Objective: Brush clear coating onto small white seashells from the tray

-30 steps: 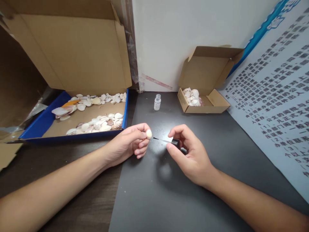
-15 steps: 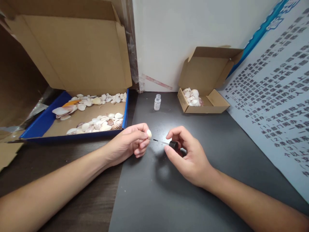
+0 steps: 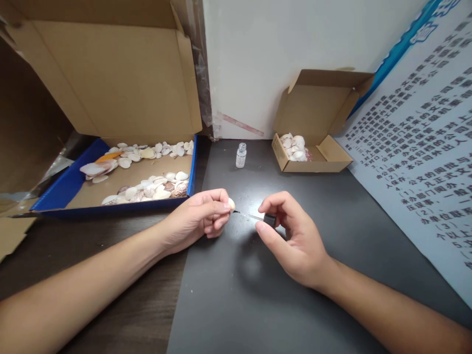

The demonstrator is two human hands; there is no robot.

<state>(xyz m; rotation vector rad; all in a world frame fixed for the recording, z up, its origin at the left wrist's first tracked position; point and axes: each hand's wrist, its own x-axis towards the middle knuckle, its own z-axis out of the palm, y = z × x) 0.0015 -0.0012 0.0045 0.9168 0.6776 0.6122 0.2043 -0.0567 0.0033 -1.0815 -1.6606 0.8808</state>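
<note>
Between the thumb and fingers of my left hand [image 3: 201,214] is a small pale seashell [image 3: 231,204], its outer edge showing. My right hand [image 3: 295,236] pinches the black cap of a small brush applicator [image 3: 270,220]. The thin stem points left, and its dark bristle tip is at the lower edge of the shell, seemingly touching it. Beyond the hands a small clear glass bottle [image 3: 240,156] with a white label stands upright and uncapped on the dark mat [image 3: 221,295].
At left lies an open blue-edged cardboard box [image 3: 110,209] with many shells in two groups. A smaller open cardboard box [image 3: 317,166] at back right holds white shells [image 3: 294,147]. A printed sheet [image 3: 424,172] borders the right side; a white panel [image 3: 250,69] rises behind.
The brush tip has come up against the shell's lower edge. My right hand has shifted slightly right, and the shell has turned a little in my left fingers.
</note>
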